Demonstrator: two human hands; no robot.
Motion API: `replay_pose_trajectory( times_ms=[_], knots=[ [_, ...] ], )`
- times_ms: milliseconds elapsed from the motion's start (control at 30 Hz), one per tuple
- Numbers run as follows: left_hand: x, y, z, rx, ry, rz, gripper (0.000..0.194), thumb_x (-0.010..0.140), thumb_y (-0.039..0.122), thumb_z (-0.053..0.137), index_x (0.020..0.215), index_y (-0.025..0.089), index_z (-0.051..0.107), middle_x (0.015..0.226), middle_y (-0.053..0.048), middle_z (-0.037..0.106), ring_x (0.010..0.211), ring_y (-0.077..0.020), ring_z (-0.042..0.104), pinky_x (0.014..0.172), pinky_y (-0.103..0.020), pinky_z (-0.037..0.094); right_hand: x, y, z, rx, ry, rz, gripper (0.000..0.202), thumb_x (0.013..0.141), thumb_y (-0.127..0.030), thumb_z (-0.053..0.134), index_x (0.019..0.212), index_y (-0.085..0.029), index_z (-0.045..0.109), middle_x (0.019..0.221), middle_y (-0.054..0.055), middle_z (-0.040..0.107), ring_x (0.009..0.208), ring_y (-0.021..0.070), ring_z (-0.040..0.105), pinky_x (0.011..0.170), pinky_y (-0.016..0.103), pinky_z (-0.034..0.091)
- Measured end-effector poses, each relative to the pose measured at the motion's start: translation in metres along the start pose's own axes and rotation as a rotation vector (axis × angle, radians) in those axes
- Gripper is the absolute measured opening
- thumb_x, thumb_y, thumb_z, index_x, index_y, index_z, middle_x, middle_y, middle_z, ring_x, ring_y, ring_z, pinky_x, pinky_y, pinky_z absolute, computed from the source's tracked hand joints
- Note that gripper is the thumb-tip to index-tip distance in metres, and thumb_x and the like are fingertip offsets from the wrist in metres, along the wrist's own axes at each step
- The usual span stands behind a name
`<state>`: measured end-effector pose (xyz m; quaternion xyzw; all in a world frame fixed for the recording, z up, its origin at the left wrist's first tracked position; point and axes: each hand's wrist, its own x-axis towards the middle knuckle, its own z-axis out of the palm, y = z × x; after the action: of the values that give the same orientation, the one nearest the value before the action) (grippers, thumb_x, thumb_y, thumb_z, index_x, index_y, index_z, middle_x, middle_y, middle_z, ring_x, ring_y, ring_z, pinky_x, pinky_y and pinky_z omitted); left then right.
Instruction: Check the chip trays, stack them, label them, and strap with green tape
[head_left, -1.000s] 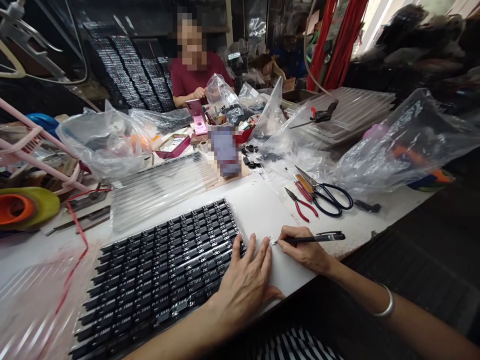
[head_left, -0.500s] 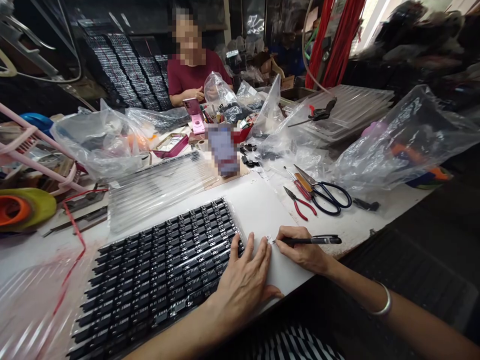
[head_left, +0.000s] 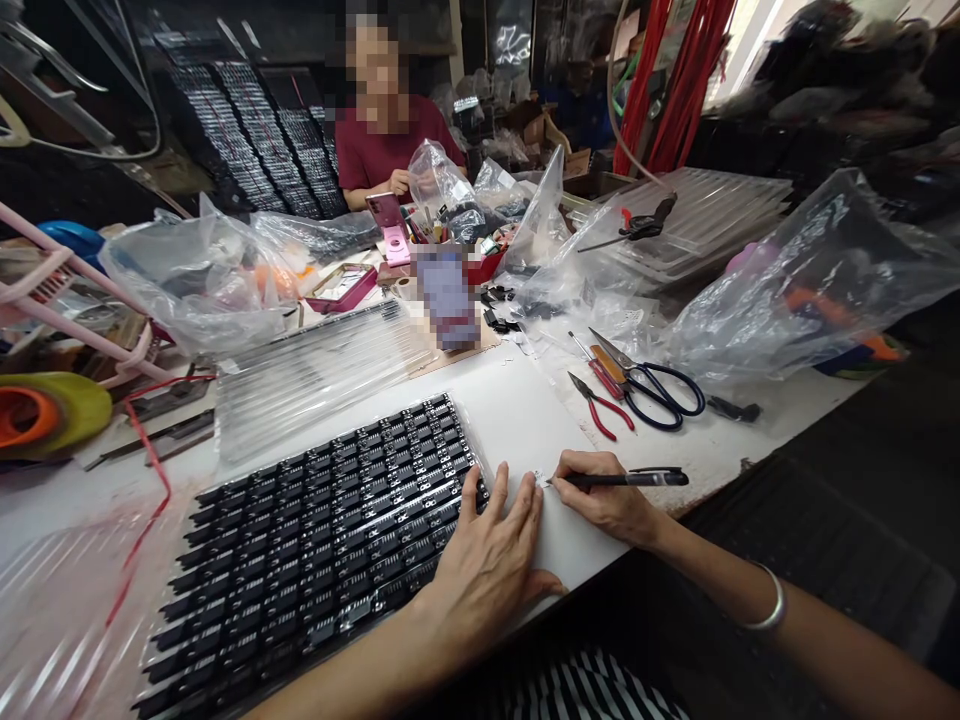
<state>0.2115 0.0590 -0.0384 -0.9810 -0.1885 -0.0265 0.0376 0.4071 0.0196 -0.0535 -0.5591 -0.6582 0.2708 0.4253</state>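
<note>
My right hand [head_left: 606,497] is closed around a black pen [head_left: 637,478], its tip touching a tiny white label [head_left: 541,479] with small marks on it. Flat on the white tabletop [head_left: 525,400] rests my left hand [head_left: 487,550], fingers stretched out. Its fingertips lie between the label and a clear tray of black parts [head_left: 322,540]. Rows of small black plastic pieces with metal pins fill that tray. The index finger reaches the tray's right edge.
Red-handled pliers [head_left: 600,408], a screwdriver [head_left: 596,368] and scissors [head_left: 660,390] lie beyond my right hand. Empty clear trays [head_left: 322,370] and plastic bags [head_left: 202,280] sit farther back. A phone [head_left: 448,300] stands mid-table. Across sits a person [head_left: 401,150] in a dark red shirt.
The pen's back end has shifted very slightly to the right. My left hand stays in place. The person across has raised their hands a little.
</note>
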Motion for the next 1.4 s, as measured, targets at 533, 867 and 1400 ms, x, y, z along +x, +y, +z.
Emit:
replay_pose_trajectory(
  times_ms=[533, 867, 1400],
  knots=[
    [0.0003, 0.0003, -0.0023, -0.061, 0.006, -0.027, 0.078, 0.084, 0.069, 0.027, 0.136, 0.012, 0.042, 0.142, -0.011, 0.043, 0.133, -0.0361, 0.033, 0.106, -0.060, 0.022, 0.0005, 0.0032, -0.0005, 0.002, 0.021, 0.035, 0.016, 0.080, -0.015, 0.050, 0.065, -0.019, 0.050, 0.059, -0.003, 0.052, 0.055, 0.0113, 0.046, 0.054, 0.024, 0.035],
    [-0.0003, 0.0006, -0.0019, -0.034, 0.010, -0.022, 0.078, 0.085, 0.068, 0.024, 0.136, 0.011, 0.041, 0.142, -0.011, 0.043, 0.133, -0.0361, 0.033, 0.105, -0.059, 0.023, 0.0000, 0.0025, -0.0001, 0.007, 0.006, 0.036, 0.017, 0.081, -0.015, 0.049, 0.065, -0.019, 0.049, 0.058, -0.003, 0.050, 0.055, 0.0107, 0.045, 0.054, 0.024, 0.034],
    [0.0008, -0.0002, -0.0003, -0.041, 0.020, -0.023, 0.079, 0.084, 0.069, 0.026, 0.136, 0.011, 0.042, 0.142, -0.012, 0.043, 0.132, -0.0365, 0.034, 0.105, -0.059, 0.022, 0.0011, 0.0021, -0.0006, 0.009, 0.007, 0.034, 0.016, 0.082, -0.016, 0.049, 0.066, -0.018, 0.050, 0.059, -0.003, 0.051, 0.055, 0.0106, 0.046, 0.055, 0.024, 0.035]
  ],
)
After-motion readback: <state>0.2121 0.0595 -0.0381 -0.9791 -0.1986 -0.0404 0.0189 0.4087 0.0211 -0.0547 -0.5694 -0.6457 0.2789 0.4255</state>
